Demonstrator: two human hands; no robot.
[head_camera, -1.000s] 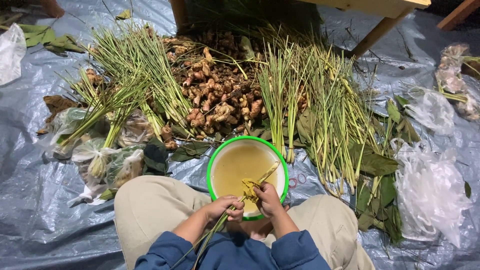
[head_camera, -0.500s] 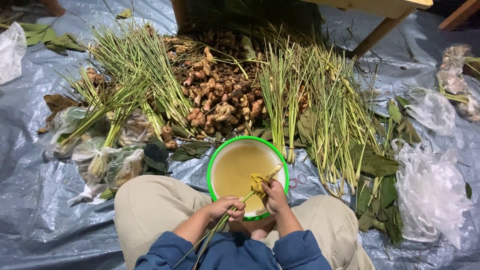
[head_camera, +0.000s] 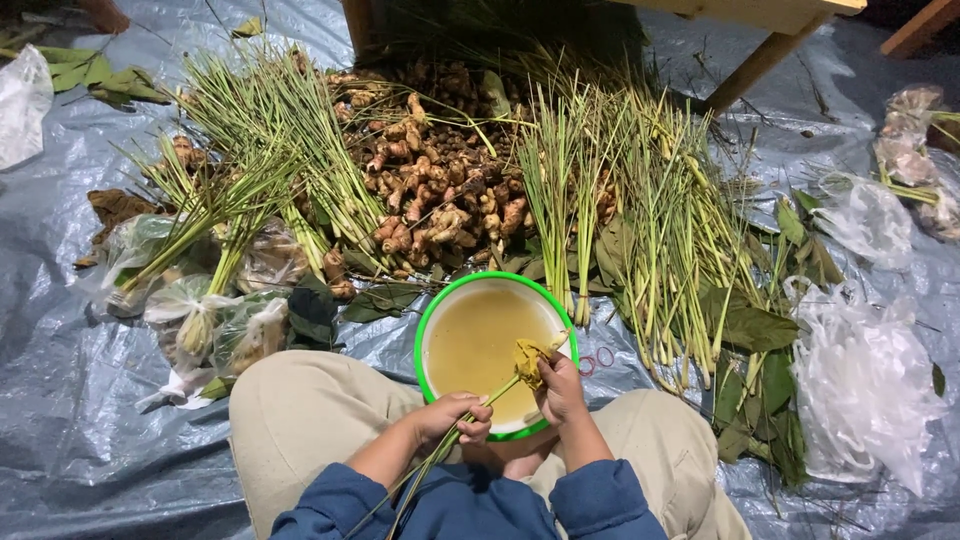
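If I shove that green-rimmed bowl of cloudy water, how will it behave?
The bowl looks nearly full, so it is probably heavy and apt to slosh. It sits on a crinkled plastic sheet, so it might slide unevenly.

We sit on the tarp (head_camera: 60, 400) with the basin (head_camera: 495, 350) between our knees, liquid in it; our left hand (head_camera: 455, 415) is at its near rim and our right hand (head_camera: 562, 390) just right of that, a stalk (head_camera: 470, 420) running between them over the basin. Behind the basin lies the root pile (head_camera: 440, 180), with grass bundles (head_camera: 260, 150) to its left and more stalks (head_camera: 670, 230) to its right. Filled bags (head_camera: 210, 310) lie left of the basin, empty bags (head_camera: 860, 380) far right, and a wooden leg (head_camera: 760, 60) stands behind.
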